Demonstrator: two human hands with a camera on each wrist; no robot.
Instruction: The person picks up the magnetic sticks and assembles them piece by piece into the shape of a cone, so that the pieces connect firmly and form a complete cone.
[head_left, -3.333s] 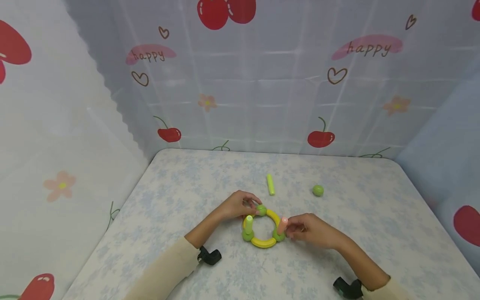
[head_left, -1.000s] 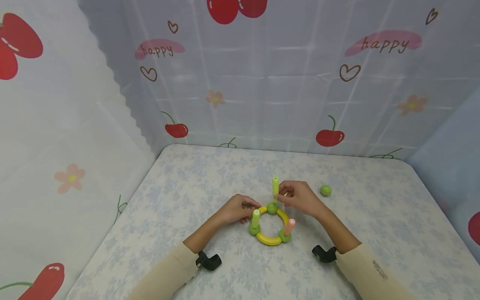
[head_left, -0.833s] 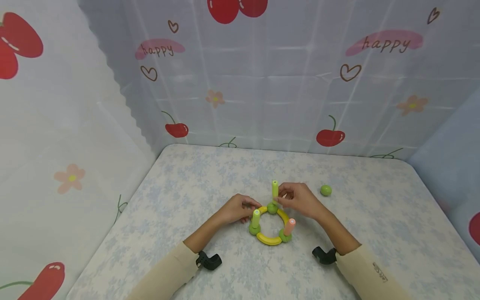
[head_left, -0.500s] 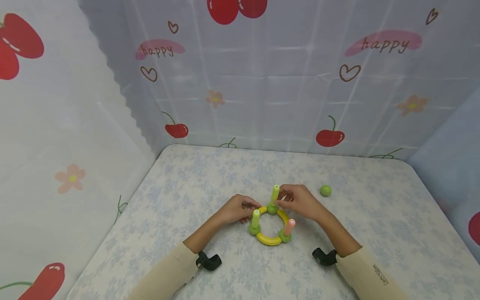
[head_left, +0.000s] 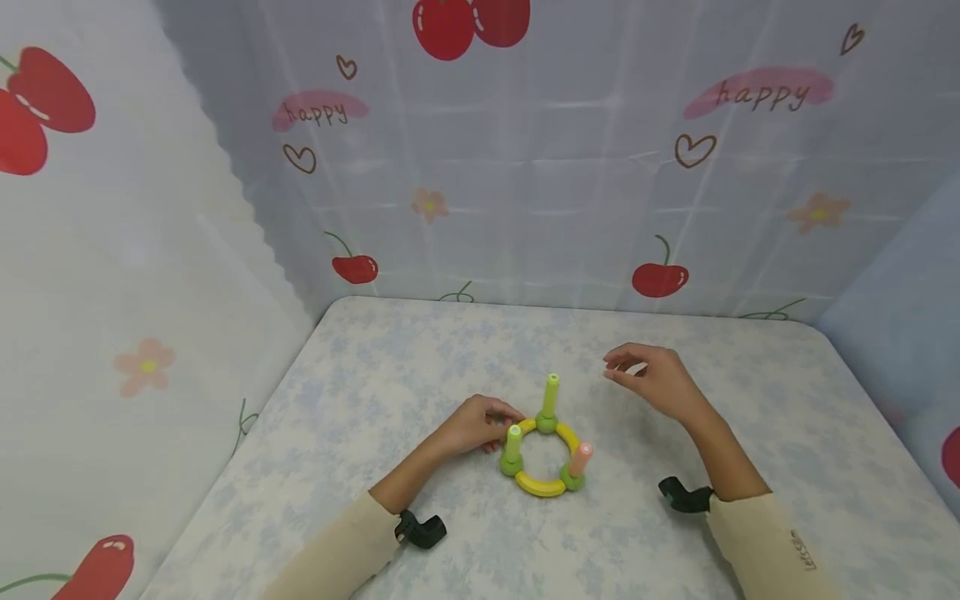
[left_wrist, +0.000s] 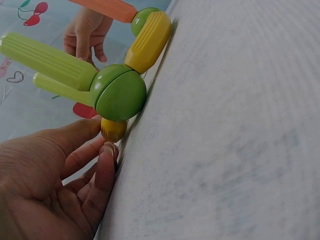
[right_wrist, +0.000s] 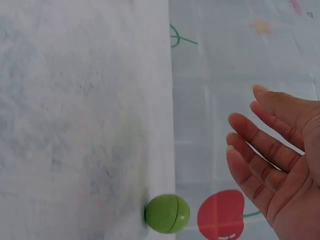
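Note:
A ring of curved yellow rods [head_left: 542,487] joined by green balls [head_left: 547,423] lies on the table. From its balls rise a light green stick [head_left: 513,444] at the left, an orange stick [head_left: 581,459] at the right and a yellow-green stick [head_left: 551,397] at the back. My left hand [head_left: 471,427] pinches the curved yellow rod [left_wrist: 113,129] on the ring's back left side between thumb and fingers. Holding nothing, my right hand [head_left: 660,379] hovers right of the ring, fingers loosely bent. A loose green ball [right_wrist: 167,213] sits below it, hidden by the hand in the head view.
The table [head_left: 420,350] has a pale blue floral cover. Printed curtains [head_left: 510,208] hang behind it and at both sides. A black wrist camera [head_left: 422,530] is on the left wrist and another camera [head_left: 686,496] on the right.
My right hand brought the yellow-green stick onto the back ball, let it go and moved right, over the loose green ball. My left hand went from the back ball to the yellow rod.

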